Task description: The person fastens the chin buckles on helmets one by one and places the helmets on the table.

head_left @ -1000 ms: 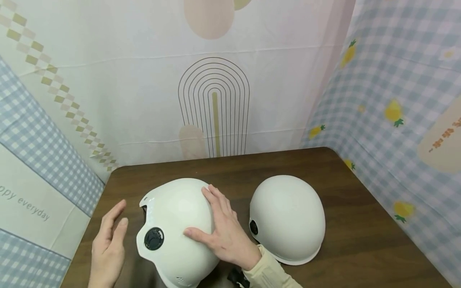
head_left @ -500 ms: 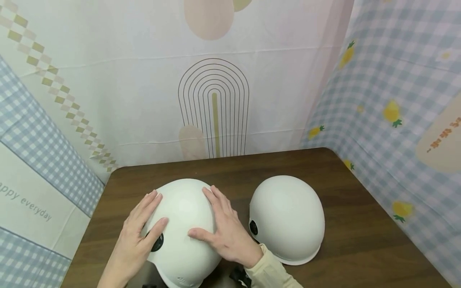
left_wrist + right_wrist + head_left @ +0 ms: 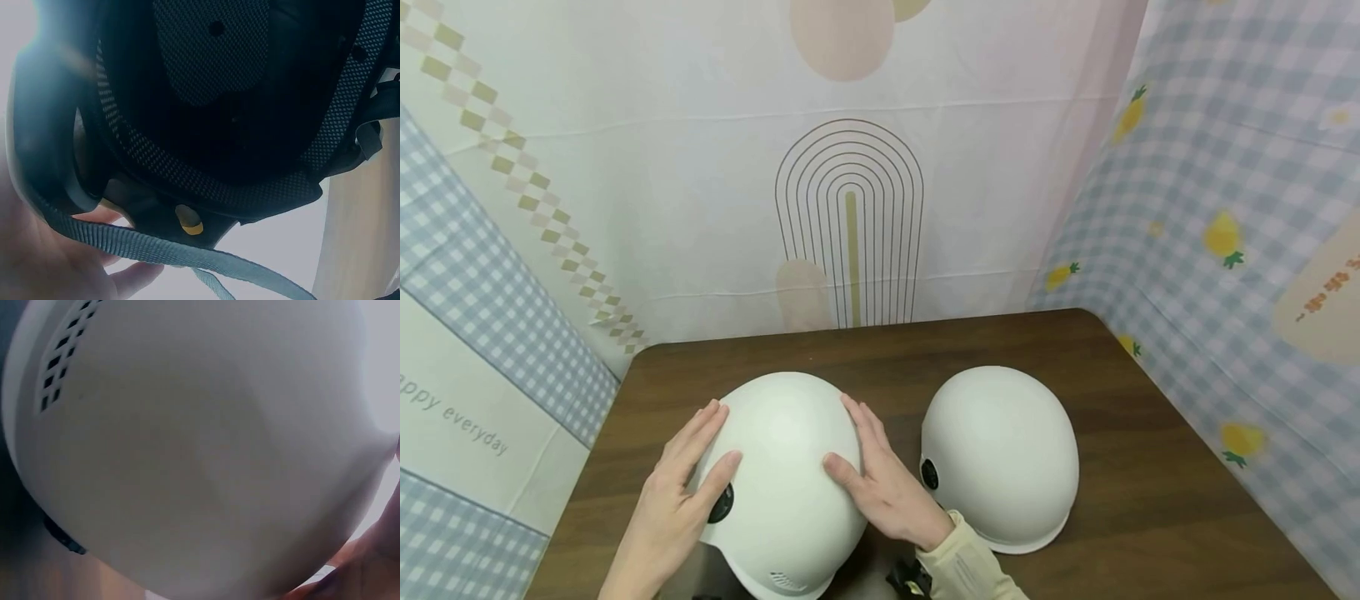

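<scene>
A white helmet with a black round side disc lies between my two hands, its opening turned to the left and toward me. My left hand rests on its left side, fingers extended over the shell and thumb close by the disc. On the right side my right hand presses the shell with extended fingers, thumb spread. The left wrist view looks into the dark padded liner, with a grey chin strap crossing below. In the right wrist view the shell fills most of the picture.
A second white helmet sits dome-up on the brown wooden table, just right of my right forearm. Black strap parts lie by my right sleeve. Patterned curtains hang behind and along both sides.
My left hand has come in from the left onto the helmet. The helmet has turned slightly to the right, and my right hand has slid a little right along the shell.
</scene>
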Action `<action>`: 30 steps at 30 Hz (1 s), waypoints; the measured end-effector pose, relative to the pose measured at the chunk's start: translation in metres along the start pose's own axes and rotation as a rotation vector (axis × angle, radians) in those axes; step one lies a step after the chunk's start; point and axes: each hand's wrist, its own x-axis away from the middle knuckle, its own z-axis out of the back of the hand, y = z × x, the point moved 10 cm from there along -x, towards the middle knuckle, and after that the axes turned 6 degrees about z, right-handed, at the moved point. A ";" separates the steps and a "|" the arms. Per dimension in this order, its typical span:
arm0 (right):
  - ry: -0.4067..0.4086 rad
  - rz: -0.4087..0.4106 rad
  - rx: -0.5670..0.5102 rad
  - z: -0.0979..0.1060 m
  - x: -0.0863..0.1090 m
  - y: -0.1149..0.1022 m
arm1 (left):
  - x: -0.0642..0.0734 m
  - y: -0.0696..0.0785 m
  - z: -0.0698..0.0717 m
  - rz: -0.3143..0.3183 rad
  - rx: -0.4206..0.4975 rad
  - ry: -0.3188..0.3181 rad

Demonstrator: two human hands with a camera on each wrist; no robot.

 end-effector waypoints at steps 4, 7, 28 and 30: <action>-0.011 0.012 -0.044 -0.002 0.000 0.005 | -0.001 -0.001 0.000 0.007 0.008 -0.007; -0.020 0.003 -0.075 -0.002 0.000 0.010 | -0.001 0.001 0.000 -0.009 0.019 -0.012; -0.058 -0.040 -0.215 -0.009 0.003 0.035 | -0.004 -0.011 -0.005 -0.020 0.001 -0.044; -0.054 -0.039 -0.210 -0.009 0.003 0.035 | -0.005 -0.012 -0.004 -0.025 -0.011 -0.034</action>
